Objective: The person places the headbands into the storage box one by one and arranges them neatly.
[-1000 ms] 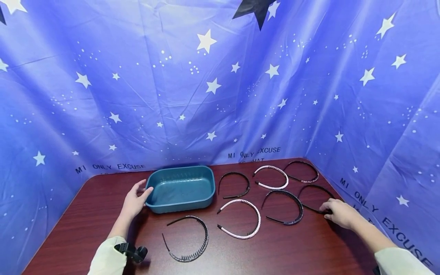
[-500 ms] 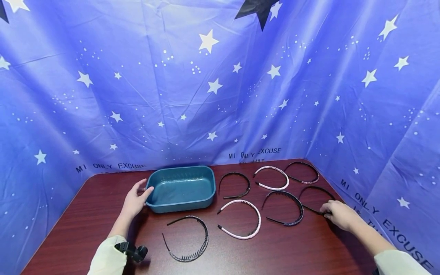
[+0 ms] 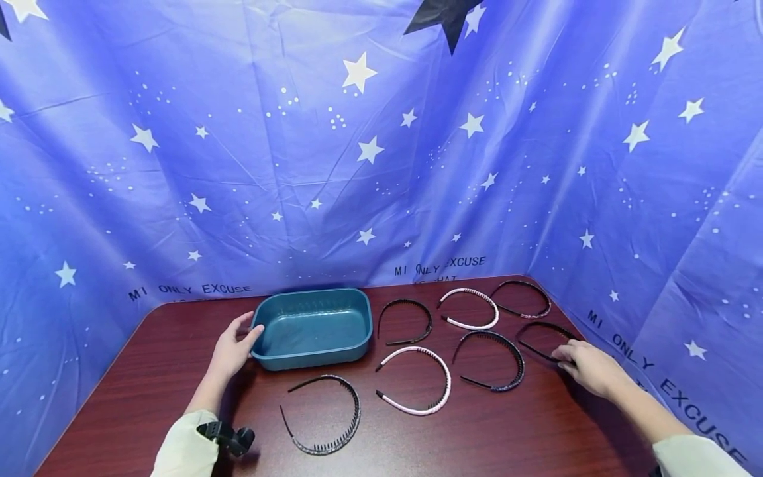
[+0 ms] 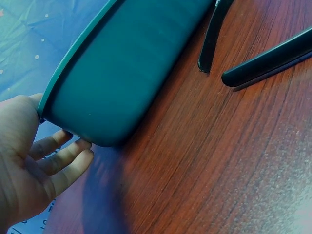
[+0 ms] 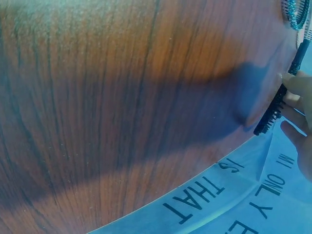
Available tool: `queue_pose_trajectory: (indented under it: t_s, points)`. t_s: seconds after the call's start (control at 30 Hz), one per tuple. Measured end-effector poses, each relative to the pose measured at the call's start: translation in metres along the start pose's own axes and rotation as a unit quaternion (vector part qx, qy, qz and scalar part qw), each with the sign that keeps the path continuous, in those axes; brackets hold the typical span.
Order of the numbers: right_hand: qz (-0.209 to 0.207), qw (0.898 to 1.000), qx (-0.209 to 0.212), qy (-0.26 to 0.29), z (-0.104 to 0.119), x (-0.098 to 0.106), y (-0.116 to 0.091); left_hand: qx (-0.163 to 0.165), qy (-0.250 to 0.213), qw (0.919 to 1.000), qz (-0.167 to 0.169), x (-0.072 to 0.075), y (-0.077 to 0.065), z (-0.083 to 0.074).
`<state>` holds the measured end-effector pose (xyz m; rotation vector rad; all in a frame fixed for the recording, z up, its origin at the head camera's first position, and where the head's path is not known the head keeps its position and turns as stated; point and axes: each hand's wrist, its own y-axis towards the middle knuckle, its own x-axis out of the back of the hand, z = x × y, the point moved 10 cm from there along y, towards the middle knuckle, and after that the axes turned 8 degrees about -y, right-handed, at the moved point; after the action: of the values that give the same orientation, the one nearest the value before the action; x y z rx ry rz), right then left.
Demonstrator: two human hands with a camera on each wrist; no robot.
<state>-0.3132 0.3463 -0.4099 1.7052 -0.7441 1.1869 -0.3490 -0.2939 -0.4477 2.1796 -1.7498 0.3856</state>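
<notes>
On the blue curtain (image 3: 310, 159) you can read "MI ONLY EXCUSE" three times in the head view, the middle one broken by a fold; your right wrist view shows "IS THAT" and "MI ONLY E", cut off.

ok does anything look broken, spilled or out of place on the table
Nothing stands out. The teal bin stands upright, held by the left hand; the right hand grips a black headband. Six other headbands lie on the table, facing different ways, with no visible breaks or spills.
</notes>
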Motion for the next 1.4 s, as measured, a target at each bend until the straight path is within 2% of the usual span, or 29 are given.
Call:
queue_pose_trajectory:
  t_s: [0.2,0.37,0.6,0.83,1.2,1.4]
  points:
    - [-0.02,1.0,0.003,-0.002,0.002,0.008,0.005,0.001,0.006,1.0,-0.002,0.001,0.0,0.0]
    - [-0.054,0.998,0.019,-0.006,0.005,0.019,0.011,0.003,0.007,1.0,-0.001,0.001,0.001,0.0]
    - [-0.06,0.998,0.025,0.004,0.013,0.027,0.02,-0.001,0.003,1.0,-0.002,0.0,0.001,-0.002]
    - [-0.084,0.996,0.042,0.007,0.025,0.034,0.031,0.003,0.003,1.0,-0.002,-0.001,0.001,0.0]
    - [-0.07,0.996,0.048,0.016,0.042,0.037,0.046,-0.009,-0.001,0.9999,-0.006,0.0,0.003,0.0]
    - [-0.062,0.997,0.046,0.02,0.051,0.038,0.054,-0.004,-0.001,1.0,-0.004,0.0,0.003,0.003]
